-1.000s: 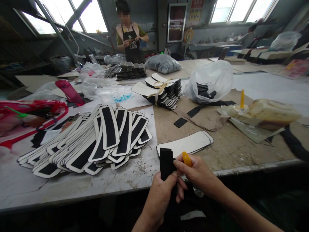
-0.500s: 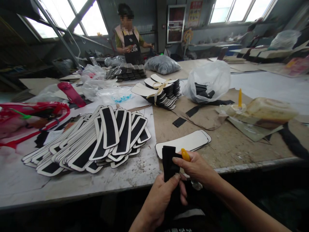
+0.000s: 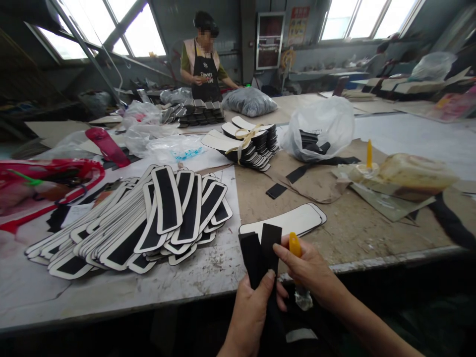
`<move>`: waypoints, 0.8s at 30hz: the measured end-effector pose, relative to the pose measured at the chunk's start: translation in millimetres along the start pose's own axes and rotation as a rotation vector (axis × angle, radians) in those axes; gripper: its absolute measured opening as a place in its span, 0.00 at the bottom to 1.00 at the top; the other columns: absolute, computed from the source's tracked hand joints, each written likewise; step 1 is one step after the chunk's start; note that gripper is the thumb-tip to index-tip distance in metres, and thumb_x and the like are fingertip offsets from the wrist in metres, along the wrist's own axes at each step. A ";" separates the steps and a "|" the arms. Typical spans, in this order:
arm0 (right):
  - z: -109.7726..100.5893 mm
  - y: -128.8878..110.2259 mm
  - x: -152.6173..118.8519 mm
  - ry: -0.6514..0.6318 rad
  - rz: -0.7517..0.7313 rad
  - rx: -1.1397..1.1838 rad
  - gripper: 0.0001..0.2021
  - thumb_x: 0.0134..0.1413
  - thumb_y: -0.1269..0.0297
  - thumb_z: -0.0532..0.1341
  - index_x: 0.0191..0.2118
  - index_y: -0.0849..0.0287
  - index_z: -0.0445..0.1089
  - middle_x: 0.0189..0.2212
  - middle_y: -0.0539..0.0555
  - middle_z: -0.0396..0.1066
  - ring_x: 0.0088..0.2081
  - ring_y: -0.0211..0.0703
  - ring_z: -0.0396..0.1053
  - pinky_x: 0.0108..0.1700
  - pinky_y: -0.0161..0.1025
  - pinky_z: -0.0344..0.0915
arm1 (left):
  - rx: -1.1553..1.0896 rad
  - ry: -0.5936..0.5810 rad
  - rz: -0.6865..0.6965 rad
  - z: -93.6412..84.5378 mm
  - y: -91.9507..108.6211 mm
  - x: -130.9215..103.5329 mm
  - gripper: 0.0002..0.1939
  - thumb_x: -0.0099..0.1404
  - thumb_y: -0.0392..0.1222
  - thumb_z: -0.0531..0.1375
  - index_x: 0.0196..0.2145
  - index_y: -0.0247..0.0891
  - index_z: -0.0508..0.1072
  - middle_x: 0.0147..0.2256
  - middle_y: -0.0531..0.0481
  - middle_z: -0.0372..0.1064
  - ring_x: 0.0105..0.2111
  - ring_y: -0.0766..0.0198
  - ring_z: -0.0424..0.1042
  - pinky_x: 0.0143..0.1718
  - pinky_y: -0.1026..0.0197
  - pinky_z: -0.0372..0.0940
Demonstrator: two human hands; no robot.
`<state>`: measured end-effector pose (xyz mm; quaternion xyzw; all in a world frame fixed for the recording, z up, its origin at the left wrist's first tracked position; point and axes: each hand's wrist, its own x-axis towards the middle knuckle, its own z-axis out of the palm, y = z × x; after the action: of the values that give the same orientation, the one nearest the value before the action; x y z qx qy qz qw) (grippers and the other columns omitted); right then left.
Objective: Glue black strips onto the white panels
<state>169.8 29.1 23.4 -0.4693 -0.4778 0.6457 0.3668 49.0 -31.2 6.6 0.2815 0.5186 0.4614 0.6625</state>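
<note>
Black fabric strips (image 3: 270,245) are gripped in my left hand (image 3: 253,305), thumb pressed on top. Their upper ends fan apart in two, and the lower part hangs below the table edge. My right hand (image 3: 312,265) is closed around a yellow-handled tool (image 3: 295,245) whose pale, crusted end points down. The thumb of that hand also touches the edge of one strip. Just beyond the strips, a few long white curved pieces (image 3: 290,219) with dark edges lie on the table, partly covered by the strips.
At left spreads a heap of white-bordered black pieces (image 3: 169,198). Tied stacks (image 3: 240,144) and a plastic bag (image 3: 323,124) stand farther back. On the right is a stained plastic container (image 3: 416,173) beside another yellow stick (image 3: 369,153). A co-worker (image 3: 204,64) stands across the table (image 3: 357,233).
The strips' upper ends have spread apart, one to the left and one to the right. The yellow-handled tool is now more upright. The co-worker has shifted slightly right, one arm reaching toward the grey bag.
</note>
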 end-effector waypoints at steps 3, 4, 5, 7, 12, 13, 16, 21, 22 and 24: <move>3.8 -0.5 -5.1 -0.091 0.068 0.113 0.18 0.53 0.46 0.57 0.30 0.55 0.53 0.13 0.40 0.54 0.11 0.38 0.60 0.12 0.32 0.56 | -0.011 -0.003 0.033 2.6 -8.2 3.8 0.23 0.58 0.58 0.57 0.24 0.33 0.71 0.15 0.49 0.64 0.16 0.67 0.60 0.20 0.65 0.54; 3.6 -1.9 -5.6 -0.050 0.068 0.129 0.18 0.53 0.46 0.58 0.29 0.55 0.54 0.14 0.41 0.56 0.12 0.38 0.61 0.13 0.32 0.57 | 0.002 -0.016 0.044 3.1 -10.8 4.6 0.23 0.58 0.58 0.57 0.23 0.33 0.71 0.15 0.49 0.64 0.16 0.67 0.60 0.21 0.64 0.54; 2.2 -4.3 -5.2 0.016 0.053 0.137 0.18 0.52 0.47 0.59 0.29 0.56 0.55 0.16 0.42 0.58 0.14 0.36 0.62 0.14 0.32 0.59 | 0.021 -0.032 0.053 3.0 -13.4 4.9 0.24 0.58 0.59 0.57 0.22 0.33 0.71 0.15 0.49 0.64 0.16 0.67 0.61 0.21 0.64 0.55; -4.1 -11.8 -2.9 0.155 0.001 0.165 0.18 0.48 0.49 0.63 0.29 0.57 0.58 0.20 0.44 0.61 0.18 0.33 0.62 0.19 0.30 0.61 | 0.059 -0.076 0.048 0.7 -18.4 3.4 0.25 0.59 0.59 0.56 0.20 0.32 0.71 0.15 0.48 0.64 0.17 0.66 0.62 0.23 0.63 0.56; -39.8 -37.9 -0.3 0.265 -0.084 0.280 0.18 0.43 0.51 0.67 0.31 0.56 0.61 0.20 0.44 0.60 0.21 0.34 0.59 0.22 0.31 0.60 | 0.033 -0.076 -0.094 -21.3 -22.6 -5.9 0.19 0.52 0.55 0.64 0.25 0.34 0.69 0.14 0.52 0.62 0.15 0.67 0.60 0.20 0.65 0.54; -49.8 -41.5 -1.4 0.264 -0.096 0.271 0.18 0.43 0.51 0.67 0.30 0.56 0.61 0.20 0.44 0.59 0.20 0.33 0.57 0.21 0.30 0.59 | 0.015 -0.027 -0.107 -27.4 -19.9 -6.2 0.19 0.50 0.54 0.66 0.27 0.34 0.69 0.14 0.54 0.62 0.15 0.67 0.60 0.20 0.65 0.54; -79.3 -45.4 -4.9 0.266 -0.070 0.020 0.17 0.46 0.49 0.65 0.29 0.56 0.61 0.19 0.44 0.57 0.19 0.33 0.52 0.19 0.30 0.53 | -0.004 0.173 -0.044 -43.8 -3.7 1.7 0.21 0.51 0.52 0.66 0.35 0.35 0.68 0.14 0.58 0.59 0.16 0.68 0.60 0.23 0.65 0.57; -90.4 -43.8 0.6 0.042 -0.073 -0.758 0.19 0.52 0.47 0.58 0.22 0.58 0.63 0.19 0.47 0.57 0.22 0.36 0.54 0.23 0.34 0.52 | 0.165 0.317 0.098 -56.0 28.1 38.8 0.21 0.54 0.53 0.63 0.38 0.34 0.67 0.18 0.58 0.60 0.19 0.69 0.61 0.24 0.66 0.58; -85.3 -44.8 4.4 -0.054 -0.073 -0.833 0.19 0.53 0.48 0.57 0.22 0.58 0.63 0.19 0.47 0.59 0.22 0.36 0.55 0.24 0.34 0.52 | 0.207 0.309 0.102 -56.5 31.7 46.9 0.21 0.54 0.52 0.63 0.38 0.34 0.67 0.19 0.58 0.60 0.19 0.69 0.61 0.23 0.66 0.58; -71.1 -48.2 14.9 -0.239 -0.053 -0.926 0.18 0.55 0.50 0.55 0.23 0.58 0.64 0.20 0.48 0.61 0.23 0.36 0.57 0.25 0.34 0.52 | 0.252 0.269 0.086 -56.9 35.6 60.9 0.18 0.53 0.50 0.63 0.35 0.33 0.68 0.19 0.57 0.61 0.18 0.68 0.61 0.21 0.66 0.58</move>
<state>234.7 75.5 58.6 -0.4934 -0.7659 0.4049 0.0779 -14.0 32.6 -6.4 0.3198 0.6436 0.4543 0.5265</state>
